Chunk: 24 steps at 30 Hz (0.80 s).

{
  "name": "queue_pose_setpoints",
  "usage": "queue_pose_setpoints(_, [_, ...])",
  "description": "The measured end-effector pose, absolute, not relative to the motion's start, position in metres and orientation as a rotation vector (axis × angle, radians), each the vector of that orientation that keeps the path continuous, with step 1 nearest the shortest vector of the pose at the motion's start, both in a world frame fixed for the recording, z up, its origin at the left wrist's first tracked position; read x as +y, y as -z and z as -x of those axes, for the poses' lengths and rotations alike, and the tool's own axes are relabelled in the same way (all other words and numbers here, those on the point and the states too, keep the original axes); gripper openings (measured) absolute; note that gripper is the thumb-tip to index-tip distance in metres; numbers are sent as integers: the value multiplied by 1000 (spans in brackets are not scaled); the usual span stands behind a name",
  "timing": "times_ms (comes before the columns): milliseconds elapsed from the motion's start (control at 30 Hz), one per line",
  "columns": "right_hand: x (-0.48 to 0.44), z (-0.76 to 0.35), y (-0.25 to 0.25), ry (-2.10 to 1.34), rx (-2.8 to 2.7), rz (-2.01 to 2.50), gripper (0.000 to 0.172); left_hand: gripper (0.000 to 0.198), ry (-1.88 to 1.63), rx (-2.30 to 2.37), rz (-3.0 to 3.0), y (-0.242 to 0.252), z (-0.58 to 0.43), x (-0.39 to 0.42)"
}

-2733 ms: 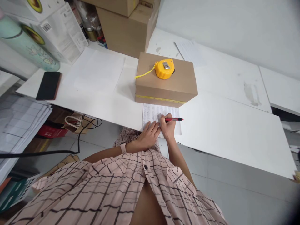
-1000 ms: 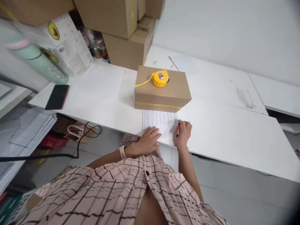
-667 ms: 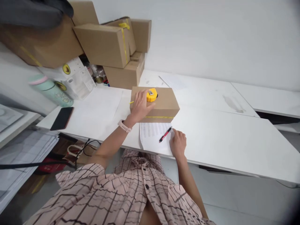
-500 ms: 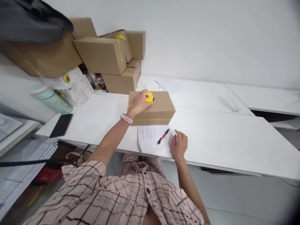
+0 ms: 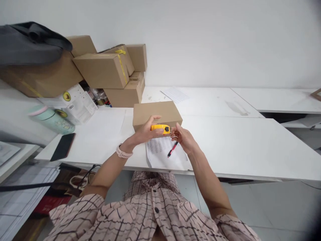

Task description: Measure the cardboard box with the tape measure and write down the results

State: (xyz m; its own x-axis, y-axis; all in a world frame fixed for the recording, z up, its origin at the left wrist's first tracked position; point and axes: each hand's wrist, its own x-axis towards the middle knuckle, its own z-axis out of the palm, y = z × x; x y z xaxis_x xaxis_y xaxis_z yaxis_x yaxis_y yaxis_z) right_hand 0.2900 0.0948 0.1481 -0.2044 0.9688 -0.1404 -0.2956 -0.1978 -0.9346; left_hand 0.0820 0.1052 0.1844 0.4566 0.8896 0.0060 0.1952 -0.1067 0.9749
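My left hand (image 5: 145, 131) grips a yellow tape measure (image 5: 160, 129), lifted off and held in front of a small brown cardboard box (image 5: 155, 113) on the white table (image 5: 240, 147). My right hand (image 5: 182, 138) meets the tape measure's right end, with thumb and fingers pinched at its tip. Below my hands a printed sheet of paper (image 5: 160, 154) lies at the table's near edge. A red and black pen (image 5: 172, 149) rests loose on it.
Stacked cardboard boxes (image 5: 110, 70) fill the back left corner, with a white avocado-print carton (image 5: 75, 102) and a mint green bottle (image 5: 51, 119) beside them. A black phone (image 5: 62, 150) lies at the table's left edge. Another sheet (image 5: 174, 94) lies on the far table.
My right hand laid the pen on the paper and rose to the tape measure. My left hand left the paper, took the tape measure off the box top and brought it toward me.
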Motion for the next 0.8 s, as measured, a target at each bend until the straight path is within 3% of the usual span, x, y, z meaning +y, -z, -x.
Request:
queue_pose_setpoints(200, [161, -314, -168, -1300, -1015, 1094, 47, 74, -1000, 1190, -1569, -207, -27, 133])
queue_pose_setpoints(367, [227, -339, -171, -1106, -954, 1362, 38, 55, -1266, 1451, -1354, -202, 55, 179])
queue_pose_setpoints(600, [251, -325, -137, -950, -1130, 1635, 36, 46, -1157, 1547, -1300, -177, 101, 190])
queue_pose_setpoints(800, [254, -319, -133, -1076, -1249, 1572, 39, 46, -1151, 1504, -1317, -170, 79, 193])
